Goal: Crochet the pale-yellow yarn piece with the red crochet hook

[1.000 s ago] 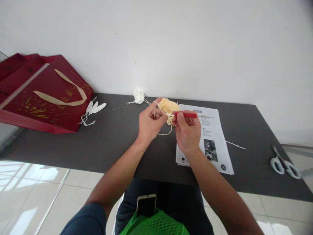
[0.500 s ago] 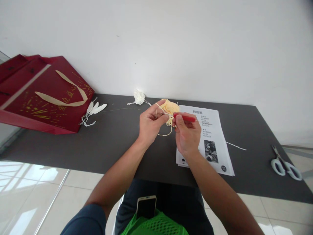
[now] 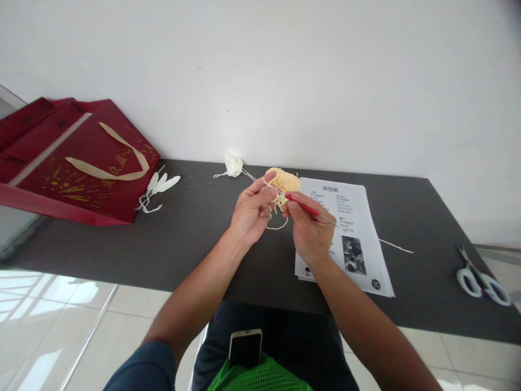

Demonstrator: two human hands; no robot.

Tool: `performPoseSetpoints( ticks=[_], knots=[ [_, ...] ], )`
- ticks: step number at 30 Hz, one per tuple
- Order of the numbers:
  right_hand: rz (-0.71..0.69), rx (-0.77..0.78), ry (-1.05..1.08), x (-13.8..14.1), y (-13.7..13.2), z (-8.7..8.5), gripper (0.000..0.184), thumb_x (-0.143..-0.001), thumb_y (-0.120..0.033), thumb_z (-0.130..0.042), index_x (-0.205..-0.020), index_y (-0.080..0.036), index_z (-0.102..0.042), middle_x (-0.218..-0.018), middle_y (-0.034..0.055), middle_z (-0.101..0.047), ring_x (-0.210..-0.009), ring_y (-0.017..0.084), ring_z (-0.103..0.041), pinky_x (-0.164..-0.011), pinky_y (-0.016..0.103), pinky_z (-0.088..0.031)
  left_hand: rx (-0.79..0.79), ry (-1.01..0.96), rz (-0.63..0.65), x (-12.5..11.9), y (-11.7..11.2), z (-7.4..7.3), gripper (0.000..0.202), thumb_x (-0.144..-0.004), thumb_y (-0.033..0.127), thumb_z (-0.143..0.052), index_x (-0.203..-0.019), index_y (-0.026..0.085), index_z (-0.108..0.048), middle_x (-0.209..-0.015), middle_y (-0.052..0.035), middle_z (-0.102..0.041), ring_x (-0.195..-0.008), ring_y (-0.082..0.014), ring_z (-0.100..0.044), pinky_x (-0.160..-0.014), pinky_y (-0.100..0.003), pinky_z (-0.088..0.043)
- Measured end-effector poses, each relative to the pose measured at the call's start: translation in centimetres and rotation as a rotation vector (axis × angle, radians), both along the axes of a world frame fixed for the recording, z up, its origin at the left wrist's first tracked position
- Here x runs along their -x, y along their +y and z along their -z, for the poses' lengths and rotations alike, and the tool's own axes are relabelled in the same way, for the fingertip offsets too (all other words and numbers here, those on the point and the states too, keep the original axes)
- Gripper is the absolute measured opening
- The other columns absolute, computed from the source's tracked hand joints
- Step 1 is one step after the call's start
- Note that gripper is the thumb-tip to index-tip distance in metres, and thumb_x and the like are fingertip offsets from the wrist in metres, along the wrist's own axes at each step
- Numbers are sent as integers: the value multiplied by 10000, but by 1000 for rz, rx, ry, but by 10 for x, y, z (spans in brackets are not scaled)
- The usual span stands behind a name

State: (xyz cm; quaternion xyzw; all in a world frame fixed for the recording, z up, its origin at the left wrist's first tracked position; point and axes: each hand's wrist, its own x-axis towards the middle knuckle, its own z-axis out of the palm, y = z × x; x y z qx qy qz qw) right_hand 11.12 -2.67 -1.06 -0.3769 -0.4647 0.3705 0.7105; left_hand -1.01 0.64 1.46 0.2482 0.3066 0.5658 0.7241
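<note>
Over the middle of the dark table, my right hand is closed on a red-handled crochet hook, which slants up to the left. My left hand pinches cream yarn, and a strand runs from its raised index finger to the hook's tip. Any stitches between the fingertips are too small to make out. Just behind the hands lies a pale yellow yarn ball, with a loose loop of yarn hanging below them on the table.
Printed sheets lie under and beside my right hand. White-handled scissors rest at the right end. A small white yarn ball is by the wall; white crocheted pieces lie near a red gift bag. A phone sits on my lap.
The hook has tilted, its handle end dropping lower to the right. My left fingers have drawn in closer to its tip, and the yarn now lies along the hook. The view has shifted slightly.
</note>
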Motion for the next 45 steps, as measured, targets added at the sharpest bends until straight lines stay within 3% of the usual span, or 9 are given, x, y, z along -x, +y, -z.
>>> performPoseSetpoints(
  ticks=[3,7,15,24,36,45],
  knots=[
    [-112,91,230,0,7,-3,84,-876,-233,-739,-943,-271,-771,-889,-8,-795,-677,124,-699,-623,294,-608,-13,56,-17,-2,0,0,503,-652,167,-858,-1141,193,-744,-736,35,-648,-461,3,-327,-420,-176,-198],
    [-154,99,321,-3,12,-6,72,-857,-201,-750,-911,-249,-750,-876,-17,-769,-672,102,-676,-612,263,-581,-74,135,-92,-5,-1,1,510,-643,136,-845,-1141,188,-745,-767,15,-681,-522,-18,-448,-460,-182,-243],
    [-103,34,307,-10,15,-7,91,-838,-188,-757,-882,-241,-697,-878,-22,-728,-667,87,-637,-617,254,-533,-103,206,-160,-4,1,2,487,-643,141,-827,-1123,178,-749,-731,17,-681,-547,-38,-484,-473,-195,-246],
    [-23,-13,111,-14,16,2,139,-848,-273,-764,-896,-257,-635,-921,-17,-707,-633,92,-613,-599,281,-514,-163,316,-196,-1,4,5,465,-614,108,-772,-1076,160,-755,-659,27,-669,-522,-52,-480,-494,-201,-276],
    [-141,28,169,-20,16,-2,176,-835,-253,-778,-880,-253,-608,-869,-34,-689,-608,72,-569,-589,255,-444,-205,356,0,9,7,2,366,-600,86,-669,-937,155,-795,-594,6,-626,-488,-70,-431,-480,-222,-197],
    [-192,61,242,-18,15,-10,255,-776,-338,-837,-842,-251,-607,-812,-41,-679,-584,74,-543,-561,253,-423,-189,266,122,13,8,4,308,-574,77,-626,-835,137,-779,-541,9,-556,-441,-61,-364,-453,-240,-137]
  ],
)
